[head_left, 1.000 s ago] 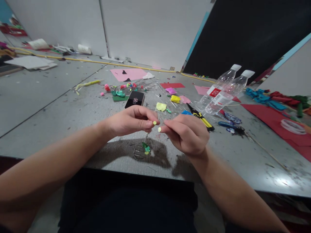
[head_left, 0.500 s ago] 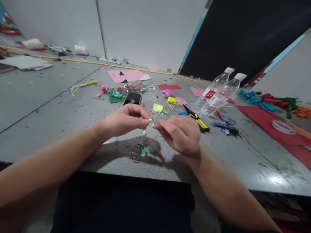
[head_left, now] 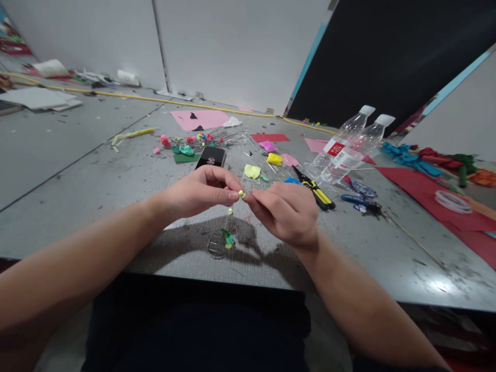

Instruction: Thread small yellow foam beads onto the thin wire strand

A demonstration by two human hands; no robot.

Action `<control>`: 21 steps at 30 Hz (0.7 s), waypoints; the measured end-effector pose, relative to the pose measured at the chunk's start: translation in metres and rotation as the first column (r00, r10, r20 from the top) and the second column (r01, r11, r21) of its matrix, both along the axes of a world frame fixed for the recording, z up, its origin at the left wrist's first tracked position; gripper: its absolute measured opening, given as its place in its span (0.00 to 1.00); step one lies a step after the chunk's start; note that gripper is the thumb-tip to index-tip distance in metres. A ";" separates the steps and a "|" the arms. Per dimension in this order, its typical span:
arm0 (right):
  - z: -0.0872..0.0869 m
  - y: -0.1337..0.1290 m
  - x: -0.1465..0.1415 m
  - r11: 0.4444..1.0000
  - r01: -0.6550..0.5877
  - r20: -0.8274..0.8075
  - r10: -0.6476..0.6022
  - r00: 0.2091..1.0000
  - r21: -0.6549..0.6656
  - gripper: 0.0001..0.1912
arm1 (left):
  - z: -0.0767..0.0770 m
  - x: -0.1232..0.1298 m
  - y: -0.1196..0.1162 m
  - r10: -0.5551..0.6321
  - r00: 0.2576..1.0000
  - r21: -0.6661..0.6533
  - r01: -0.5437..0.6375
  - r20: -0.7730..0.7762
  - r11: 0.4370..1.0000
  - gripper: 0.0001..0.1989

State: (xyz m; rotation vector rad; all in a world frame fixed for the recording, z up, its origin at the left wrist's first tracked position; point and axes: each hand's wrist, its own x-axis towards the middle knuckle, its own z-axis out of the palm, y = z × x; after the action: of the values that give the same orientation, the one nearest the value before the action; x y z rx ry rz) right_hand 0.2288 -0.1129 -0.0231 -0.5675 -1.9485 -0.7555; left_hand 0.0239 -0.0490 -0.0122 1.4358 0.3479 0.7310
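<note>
A tiny lump of pale yellow modelling clay (head_left: 242,194) is at the fingertips of both hands, above the table. My left hand (head_left: 207,187) pinches it between thumb and forefinger. Closed in a pinch too, my right hand (head_left: 289,211) meets it from the right; its thumb is mostly hidden. Just below, another yellow bit (head_left: 230,211) appears at the top of a thin wire piece. Green clay (head_left: 228,237) is attached lower down, beside a round wire coil (head_left: 216,247) on the table.
Beyond my hands are a phone (head_left: 211,158), a flattened pale yellow clay piece (head_left: 252,172), a yellow clay packet (head_left: 275,159) and yellow-black pliers (head_left: 315,191). Two clear bottles (head_left: 354,150) stand to the right. Pink paper (head_left: 199,120) and wires with coloured clay (head_left: 205,138) lie farther back.
My right hand has shifted slightly left. The yellow bit at its fingertips, separate before, now meets the one in my left hand.
</note>
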 end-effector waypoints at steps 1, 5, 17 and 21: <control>0.000 0.000 0.000 1.000 0.001 0.000 -0.001 1.000 -0.004 0.05 | 0.000 0.000 0.000 0.002 1.000 0.001 -0.002 0.000 1.000 0.13; 0.000 -0.001 0.000 1.000 0.019 0.002 -0.019 1.000 -0.009 0.06 | -0.001 0.001 0.000 0.001 1.000 0.005 -0.001 -0.004 1.000 0.13; -0.001 0.001 0.000 1.000 -0.018 -0.012 0.017 1.000 -0.024 0.05 | 0.000 0.001 -0.001 0.033 0.999 0.011 -0.033 -0.013 0.999 0.14; -0.002 0.001 0.000 1.000 -0.002 -0.004 0.002 1.000 -0.022 0.05 | 0.000 0.001 0.000 0.045 0.999 0.011 -0.045 -0.024 0.999 0.13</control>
State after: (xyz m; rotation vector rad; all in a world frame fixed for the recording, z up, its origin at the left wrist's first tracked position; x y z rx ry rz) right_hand 0.2291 -0.1116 -0.0248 -0.5799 -1.9553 -0.7326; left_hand 0.0252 -0.0495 -0.0126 1.4517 0.3968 0.7532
